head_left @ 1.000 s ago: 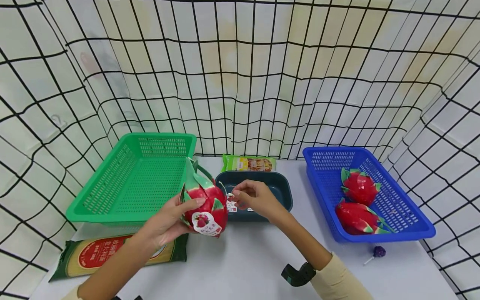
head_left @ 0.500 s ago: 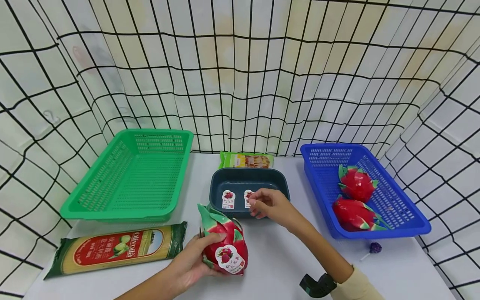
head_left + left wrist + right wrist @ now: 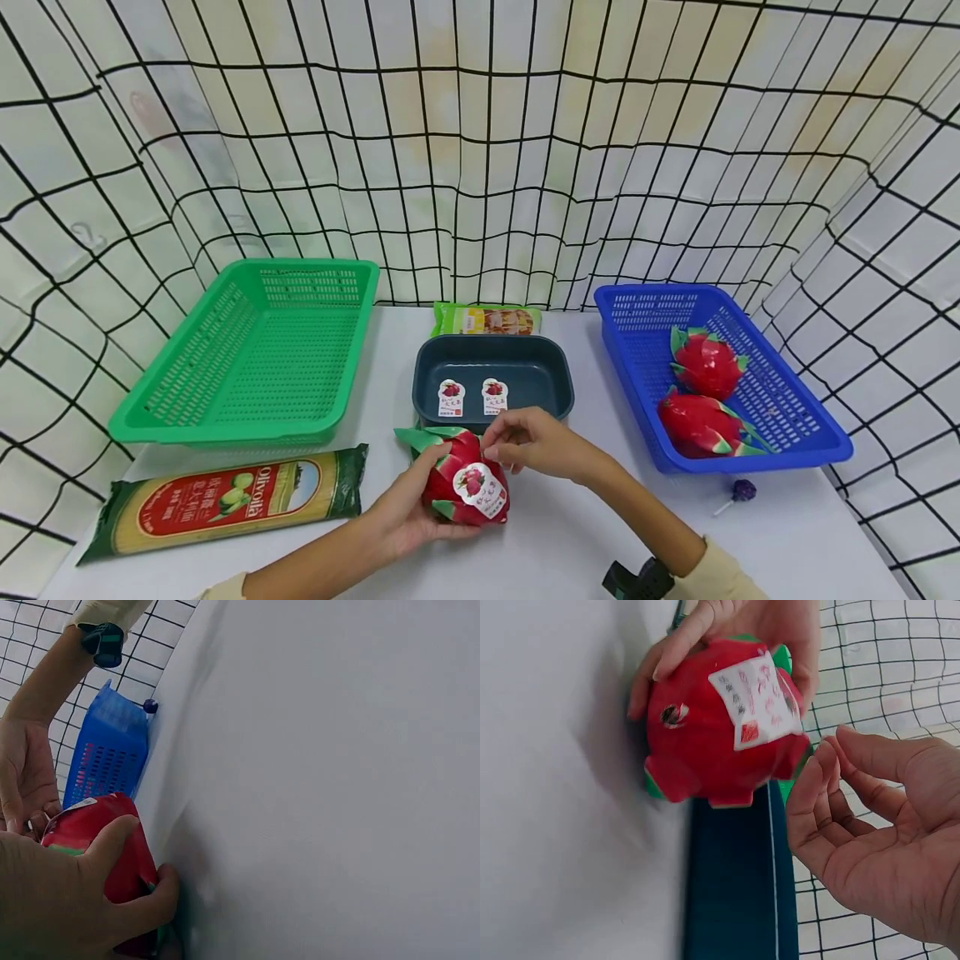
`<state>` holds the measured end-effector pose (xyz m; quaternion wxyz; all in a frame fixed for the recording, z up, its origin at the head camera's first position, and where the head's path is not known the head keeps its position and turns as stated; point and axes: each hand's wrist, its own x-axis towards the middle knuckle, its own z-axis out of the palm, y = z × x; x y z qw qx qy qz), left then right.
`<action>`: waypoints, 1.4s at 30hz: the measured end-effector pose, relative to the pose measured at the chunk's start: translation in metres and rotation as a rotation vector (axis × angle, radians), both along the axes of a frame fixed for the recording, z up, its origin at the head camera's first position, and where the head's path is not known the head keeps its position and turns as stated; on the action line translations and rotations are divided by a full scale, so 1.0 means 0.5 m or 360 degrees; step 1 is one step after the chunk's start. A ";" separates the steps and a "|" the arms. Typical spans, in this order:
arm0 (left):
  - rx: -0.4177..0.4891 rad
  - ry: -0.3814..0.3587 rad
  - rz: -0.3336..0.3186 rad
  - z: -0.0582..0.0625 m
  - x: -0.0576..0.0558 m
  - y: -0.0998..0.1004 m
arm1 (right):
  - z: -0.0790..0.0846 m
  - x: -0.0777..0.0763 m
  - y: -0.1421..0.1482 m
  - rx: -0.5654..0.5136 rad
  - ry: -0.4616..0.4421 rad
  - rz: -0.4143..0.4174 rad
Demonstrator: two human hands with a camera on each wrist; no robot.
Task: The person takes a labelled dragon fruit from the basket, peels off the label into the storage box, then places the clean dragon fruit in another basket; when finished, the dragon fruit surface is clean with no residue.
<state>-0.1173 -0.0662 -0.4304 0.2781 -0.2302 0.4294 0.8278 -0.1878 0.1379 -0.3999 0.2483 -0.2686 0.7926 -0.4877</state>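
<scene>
A red dragon fruit [image 3: 442, 475] with green leaf tips is held in my left hand [image 3: 408, 512], low over the white table. On its side facing me is a white label [image 3: 482, 490] with a fruit picture; one edge stands up slightly in the right wrist view. My right hand [image 3: 538, 446] is at the fruit's upper right, fingers loosely bent, thumb near the fingertips, nothing visible between them [image 3: 885, 825]. Just behind stands a dark teal tray [image 3: 536, 371] with two similar labels, a left label [image 3: 451, 398] and a right label [image 3: 495, 397].
At left is a green basket [image 3: 352, 358], with a bag of spaghetti [image 3: 225, 504] in front. A blue basket [image 3: 810, 417] at right holds two more dragon fruits [image 3: 707, 364]. A purple lollipop [image 3: 742, 490] lies before it. A green snack packet [image 3: 487, 319] sits behind the tray, before the black wire grid.
My left hand has brought the dragon fruit down and rightward from beside the green basket to in front of the tray. My right hand has come from over the tray to the fruit.
</scene>
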 end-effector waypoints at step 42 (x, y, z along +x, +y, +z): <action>-0.0343 0.0008 -0.0127 -0.007 -0.035 -0.024 | -0.007 0.036 -0.025 0.0397 0.0638 0.0078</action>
